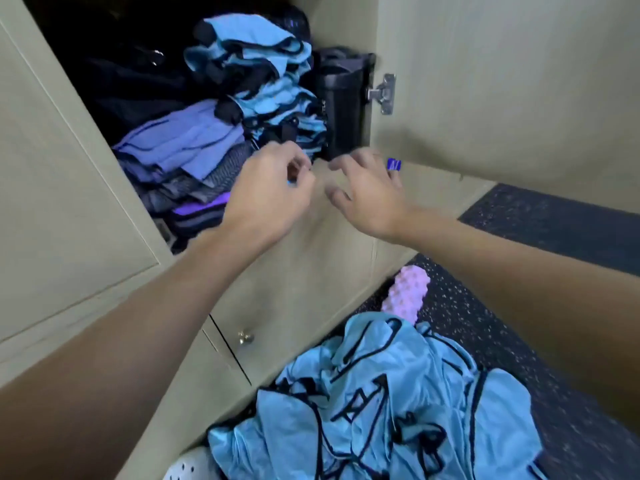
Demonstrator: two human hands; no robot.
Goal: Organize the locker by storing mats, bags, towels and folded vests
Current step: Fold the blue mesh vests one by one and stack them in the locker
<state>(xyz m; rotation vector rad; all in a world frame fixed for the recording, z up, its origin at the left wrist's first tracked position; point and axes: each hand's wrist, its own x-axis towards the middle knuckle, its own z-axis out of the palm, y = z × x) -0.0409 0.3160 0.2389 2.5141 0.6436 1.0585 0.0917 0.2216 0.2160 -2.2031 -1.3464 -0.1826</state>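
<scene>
Inside the open locker a leaning stack of folded light-blue vests with black trim stands beside a lower stack of purple and grey towels. A black rolled mat or bag stands upright at the locker's right wall. My left hand hovers just in front of the vest stack, fingers loosely curled, holding nothing that I can see. My right hand is beside it at the locker's front edge, fingers spread and relaxed. A heap of unfolded light-blue vests lies on the floor below.
The locker door stands open at the left; another door with a metal hinge is at the right. A pink knobbly foam roller lies on the dark speckled floor. A lower cabinet knob and a white shoe show below.
</scene>
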